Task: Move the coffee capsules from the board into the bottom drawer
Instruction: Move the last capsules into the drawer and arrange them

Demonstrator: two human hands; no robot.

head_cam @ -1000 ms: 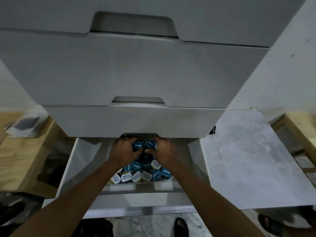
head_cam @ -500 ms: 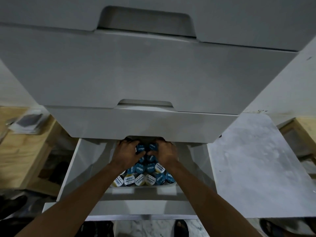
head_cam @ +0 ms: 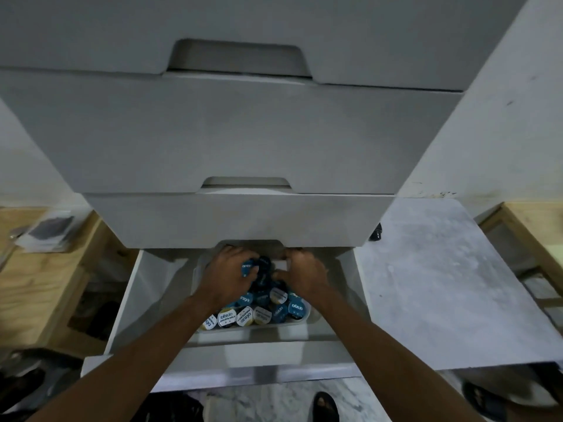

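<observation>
While both hands reach into the open bottom drawer point(head_cam: 134, 300), the coffee capsules point(head_cam: 259, 312) lie heaped in a white tray point(head_cam: 274, 323) there, directly between and just nearer the person than the hands. The left hand point(head_cam: 225, 281) curls its grip around a blue capsule point(head_cam: 248, 268) at the far end of the heap; the right hand point(head_cam: 304, 277) cups the pile's other flank, fingers bent, though whether it pinches anything I cannot tell. The left seems likelier to release first. The board point(head_cam: 441, 284) lies to the right, bare.
</observation>
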